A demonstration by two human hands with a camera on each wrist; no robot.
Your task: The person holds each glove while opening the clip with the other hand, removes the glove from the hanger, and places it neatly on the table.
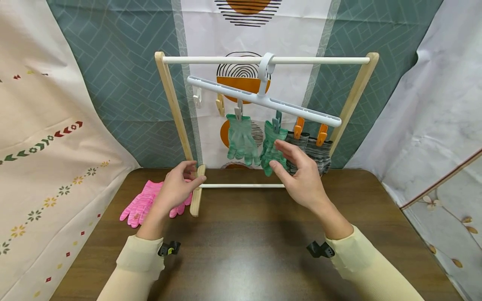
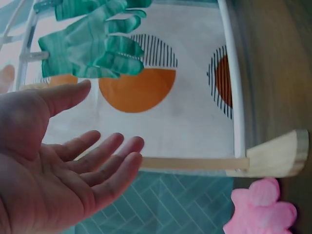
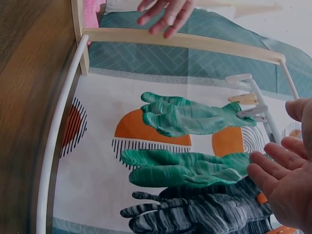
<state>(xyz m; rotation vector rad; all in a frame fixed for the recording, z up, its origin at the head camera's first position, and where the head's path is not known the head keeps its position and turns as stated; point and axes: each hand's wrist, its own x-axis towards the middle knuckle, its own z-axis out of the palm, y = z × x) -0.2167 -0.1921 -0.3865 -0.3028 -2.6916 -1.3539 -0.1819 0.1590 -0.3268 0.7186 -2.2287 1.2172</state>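
My left hand (image 1: 176, 186) is raised with loosely bent fingers and holds nothing, beside the rack's wooden left leg (image 1: 174, 104) and above pink gloves (image 1: 141, 205) on the table. My right hand (image 1: 304, 180), fingers relaxed and also holding nothing, overlaps the nearer green glove (image 1: 268, 147) in the head view. Another green glove (image 1: 239, 136) hangs to its left from a grey clip (image 1: 239, 110). At the right hang dark striped gloves (image 3: 204, 212) under orange clips (image 1: 299, 128). All these clips hang along a white hanger (image 1: 222, 88) that tilts down to the right.
The hanger hooks over the rack's white top bar (image 1: 324, 60); a lower bar (image 1: 241, 185) runs near the table (image 1: 241, 246). Toward the hanger's left end, a white clip (image 1: 197, 98) and a beige clip (image 1: 220, 104) bear nothing. Patterned cloth (image 1: 113, 75) stands behind.
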